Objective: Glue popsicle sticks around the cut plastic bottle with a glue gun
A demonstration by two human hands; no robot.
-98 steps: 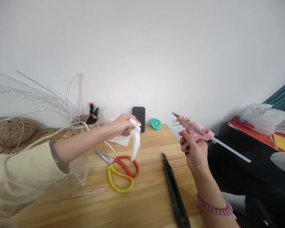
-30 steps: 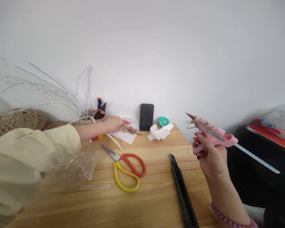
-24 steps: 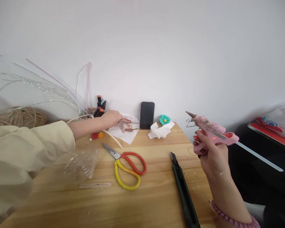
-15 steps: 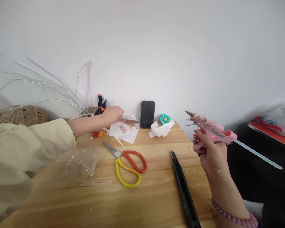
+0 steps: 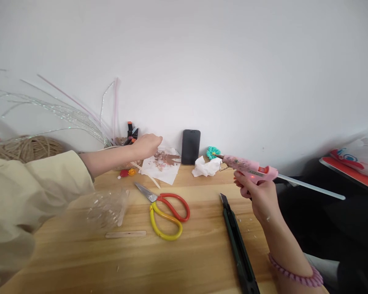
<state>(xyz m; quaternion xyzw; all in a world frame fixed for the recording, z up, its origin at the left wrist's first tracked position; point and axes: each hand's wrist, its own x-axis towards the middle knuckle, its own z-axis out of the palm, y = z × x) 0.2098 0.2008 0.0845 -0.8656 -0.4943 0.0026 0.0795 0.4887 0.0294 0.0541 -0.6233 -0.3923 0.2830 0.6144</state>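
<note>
Okay, head view, clock centred on the scissors (image 5: 154,199); right hand (image 5: 260,196) at 2 o'clock, fingers wrapped round the handle of the pink glue gun (image 5: 245,164), firm hold; gun is clear of the table (image 5: 171,265), nozzle pointing 9 o'clock, tip overlapping the teal flower (image 5: 211,150), contact can't tell; translucent glue stick (image 5: 313,188) pokes out the gun's rear, toward 4; left hand (image 5: 149,146) just short of 12 o'clock, fingers curled in near the white paper (image 5: 167,176) with brown scraps (image 5: 165,158) on it; can't tell if it grips anything; phone (image 5: 190,147) upright at 1; crumpled tissue (image 5: 205,168) between 1 and 2; utility knife (image 5: 237,241) between 3 and 4; wooden stick (image 5: 125,234) at 8.
</note>
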